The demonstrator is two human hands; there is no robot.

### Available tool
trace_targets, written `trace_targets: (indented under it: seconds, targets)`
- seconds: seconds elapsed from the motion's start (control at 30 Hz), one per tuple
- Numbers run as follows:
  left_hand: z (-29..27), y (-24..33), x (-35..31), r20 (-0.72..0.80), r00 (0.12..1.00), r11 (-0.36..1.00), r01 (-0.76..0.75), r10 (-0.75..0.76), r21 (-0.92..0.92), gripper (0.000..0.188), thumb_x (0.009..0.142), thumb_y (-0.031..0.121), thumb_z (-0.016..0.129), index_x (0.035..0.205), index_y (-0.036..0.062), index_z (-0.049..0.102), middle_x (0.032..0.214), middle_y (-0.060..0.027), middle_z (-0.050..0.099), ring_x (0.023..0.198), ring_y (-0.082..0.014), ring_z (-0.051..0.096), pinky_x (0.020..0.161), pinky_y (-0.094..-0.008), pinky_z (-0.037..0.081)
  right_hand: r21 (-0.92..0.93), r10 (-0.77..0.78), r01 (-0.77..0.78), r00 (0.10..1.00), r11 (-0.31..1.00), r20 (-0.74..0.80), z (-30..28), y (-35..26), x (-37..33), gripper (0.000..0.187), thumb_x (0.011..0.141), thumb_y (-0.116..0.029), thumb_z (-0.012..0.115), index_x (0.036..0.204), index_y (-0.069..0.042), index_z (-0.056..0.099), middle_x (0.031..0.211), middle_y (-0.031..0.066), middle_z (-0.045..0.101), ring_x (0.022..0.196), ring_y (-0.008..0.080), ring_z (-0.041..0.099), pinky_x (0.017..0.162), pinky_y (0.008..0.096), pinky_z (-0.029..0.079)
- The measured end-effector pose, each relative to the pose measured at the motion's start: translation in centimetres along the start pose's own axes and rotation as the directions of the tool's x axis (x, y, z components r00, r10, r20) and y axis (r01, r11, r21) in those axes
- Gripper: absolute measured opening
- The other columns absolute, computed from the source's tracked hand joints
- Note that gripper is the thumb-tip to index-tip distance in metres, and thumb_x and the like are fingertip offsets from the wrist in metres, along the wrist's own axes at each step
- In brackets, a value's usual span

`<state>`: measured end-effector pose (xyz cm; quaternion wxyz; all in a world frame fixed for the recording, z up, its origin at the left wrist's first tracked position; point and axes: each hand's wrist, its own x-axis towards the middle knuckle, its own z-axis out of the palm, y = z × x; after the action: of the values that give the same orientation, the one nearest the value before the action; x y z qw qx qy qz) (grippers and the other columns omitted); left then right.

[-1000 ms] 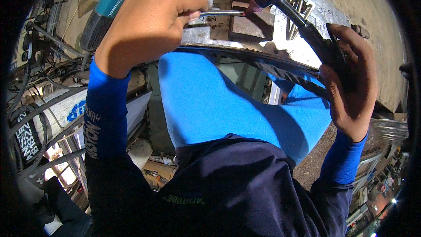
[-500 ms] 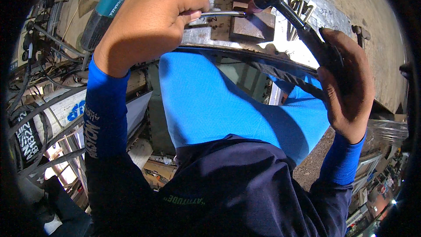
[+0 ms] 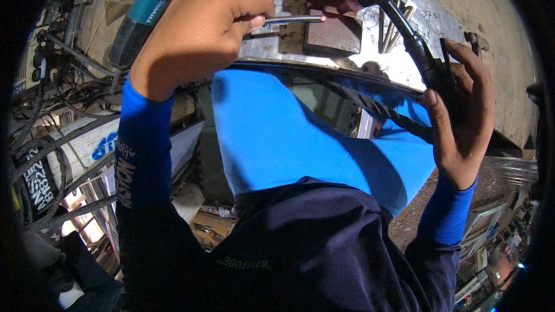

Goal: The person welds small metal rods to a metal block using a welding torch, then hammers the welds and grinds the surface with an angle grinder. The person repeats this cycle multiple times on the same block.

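Pinched in my left hand (image 3: 202, 29) is a thin metal rod (image 3: 295, 19), pointing right, its tip glowing pinkish red. That tip lies over a brown metal block (image 3: 332, 33) on the metal plate. My right hand (image 3: 468, 104) is wrapped round the handle of a black welding torch (image 3: 421, 58), with the fingertips up near its trigger. The torch head angles left, and its reddish nozzle (image 3: 348, 4) sits a little to the right of the rod tip, apart from it. My palm hides part of the handle.
Several short metal rods (image 3: 396, 26) lie on the marked metal plate (image 3: 428, 29) right of the blocks. A teal and black power tool (image 3: 144, 14) rests beyond my left wrist. Cables (image 3: 63, 101) tangle at the left. A ribbed dark hose (image 3: 376, 107) runs below the bench edge.
The torch nozzle has drawn up and right, away from the rod tip. The rod's tip now glows, and the bright glare on it is gone. My right fingers have loosened slightly.
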<state>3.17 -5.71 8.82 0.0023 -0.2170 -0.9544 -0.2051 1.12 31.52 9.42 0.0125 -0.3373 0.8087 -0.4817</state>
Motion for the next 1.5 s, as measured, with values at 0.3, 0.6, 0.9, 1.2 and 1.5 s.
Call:
trace_targets:
  seconds: [0.3, 0.6, 0.9, 1.2, 1.5]
  targets:
    - [1.2, -0.2, -0.4, 0.079, 0.991, 0.925, 0.133, -0.112, -0.357, 0.017, 0.096, 0.010, 0.067, 0.105, -0.0045, 0.071, 0.091, -0.0138, 0.069, 0.088, -0.0236, 0.065, 0.084, -0.0353, 0.050, 0.067, 0.105, -0.097, 0.985, 0.993, -0.137, 0.5, -0.5, -1.5, 0.057, 0.097, 0.006, 0.067, 0.150, 0.005, 0.047, 0.150, 0.0200, 0.056, 0.125, 0.0246, 0.063, 0.107, 0.0364, 0.049]
    - [5.2, -1.2, -1.7, -0.048, 0.964, 0.792, 0.186, -0.261, -0.581, 0.015, 0.093, 0.006, 0.076, 0.106, -0.0022, 0.075, 0.101, -0.0099, 0.075, 0.095, -0.0182, 0.068, 0.088, -0.0314, 0.052, 0.168, 0.153, -0.116, 0.962, 0.979, -0.227, 2.5, -0.7, -2.0, 0.056, 0.094, 0.006, 0.068, 0.148, 0.005, 0.050, 0.146, 0.0169, 0.059, 0.118, 0.0212, 0.064, 0.103, 0.0332, 0.049]
    - [5.3, -0.4, -2.1, -0.035, 0.972, 0.761, 0.158, -0.232, -0.629, 0.016, 0.098, 0.010, 0.065, 0.103, -0.0041, 0.070, 0.096, -0.0105, 0.067, 0.092, -0.0190, 0.061, 0.087, -0.0312, 0.048, 0.255, 0.151, -0.091, 0.962, 0.963, -0.227, 3.4, -0.7, -1.9, 0.055, 0.094, 0.006, 0.067, 0.147, 0.004, 0.051, 0.142, 0.0159, 0.059, 0.123, 0.0218, 0.062, 0.106, 0.0338, 0.048]
    - [5.3, 0.0, -2.1, 0.046, 0.960, 0.701, 0.234, -0.276, -0.673, 0.019, 0.102, 0.016, 0.062, 0.106, -0.0012, 0.067, 0.093, -0.0041, 0.064, 0.091, -0.0126, 0.055, 0.085, -0.0286, 0.045, 0.276, 0.219, -0.157, 0.953, 0.948, -0.211, 4.5, -0.7, -2.6, 0.054, 0.096, 0.001, 0.066, 0.148, 0.002, 0.050, 0.133, 0.0115, 0.062, 0.106, 0.0147, 0.061, 0.095, 0.0285, 0.048]
    - [5.1, 0.0, -2.0, 0.031, 0.965, 0.730, 0.218, -0.261, -0.648, 0.026, 0.104, 0.026, 0.063, 0.100, 0.0013, 0.067, 0.092, 0.0000, 0.060, 0.084, -0.0090, 0.050, 0.077, -0.0256, 0.040, 0.537, 0.491, -0.383, 0.869, 0.752, -0.067, 3.8, -1.4, -1.8, 0.058, 0.096, -0.002, 0.071, 0.150, 0.000, 0.049, 0.109, 0.0099, 0.068, 0.095, 0.0114, 0.059, 0.086, 0.0255, 0.046]
